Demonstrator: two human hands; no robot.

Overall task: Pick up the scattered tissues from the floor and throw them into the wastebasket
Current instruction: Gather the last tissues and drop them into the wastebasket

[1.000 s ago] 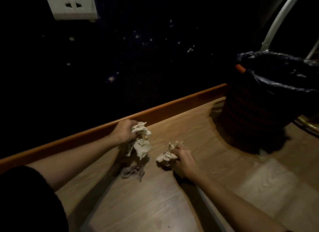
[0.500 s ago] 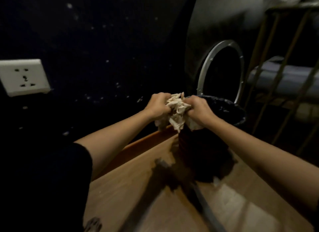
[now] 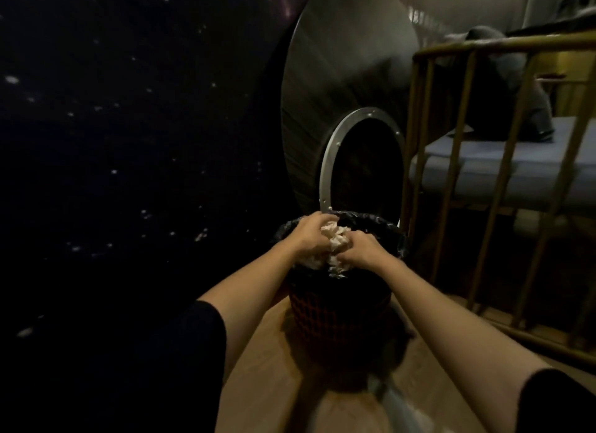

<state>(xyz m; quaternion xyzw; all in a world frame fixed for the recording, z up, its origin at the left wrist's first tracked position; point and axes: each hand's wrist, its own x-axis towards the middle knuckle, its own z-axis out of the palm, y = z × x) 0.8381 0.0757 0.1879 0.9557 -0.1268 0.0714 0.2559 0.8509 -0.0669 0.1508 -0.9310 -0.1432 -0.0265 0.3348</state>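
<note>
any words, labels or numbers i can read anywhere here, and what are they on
None readable.
Pale marks on the grey wall panel at upper right: too blurred to read.
No print shows on the tissues, the wastebasket or its black liner.

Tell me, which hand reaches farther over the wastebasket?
The left hand: its fingers sit deeper over the wastebasket opening, while the right hand stays nearer the front rim.
</note>
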